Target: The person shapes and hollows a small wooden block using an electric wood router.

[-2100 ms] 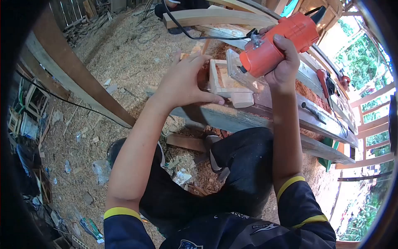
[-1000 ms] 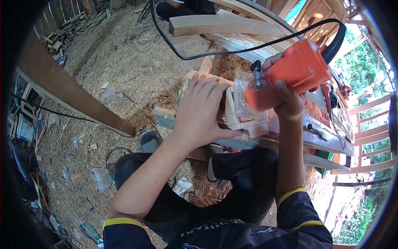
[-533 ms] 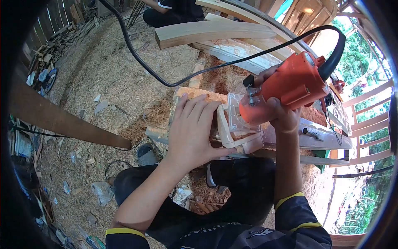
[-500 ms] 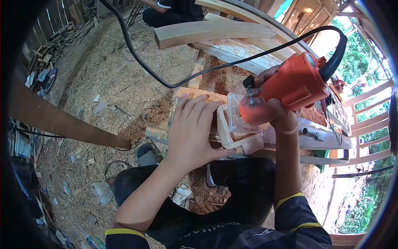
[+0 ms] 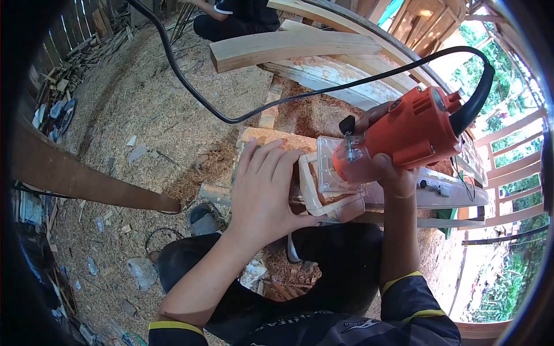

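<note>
My right hand (image 5: 398, 177) is wrapped round the body of an orange-red trim router (image 5: 412, 130). The router's clear square base (image 5: 330, 167) rests over a pale wooden piece (image 5: 310, 187) with angled edges; the cutter is hidden. Against the left side of this piece lies my left hand (image 5: 262, 181), its fingers stretched forward and its thumb along the near edge, holding the piece in place. Beneath them is a sawdust-covered wooden block (image 5: 283, 137). A black cord (image 5: 473, 109) leaves the router's top end and loops across to the left.
Curved timber (image 5: 294, 47) lies beyond the work. A wooden post (image 5: 92, 179) slants in from the left. Shavings and scraps cover the floor (image 5: 150, 104). Another person (image 5: 239, 20) sits at the back. Slatted wooden frames (image 5: 513, 167) stand at the right.
The router's top end has shifted slightly right and down, with its base still over the wooden piece. My left hand keeps nearly the same place. The view has moved a little.
</note>
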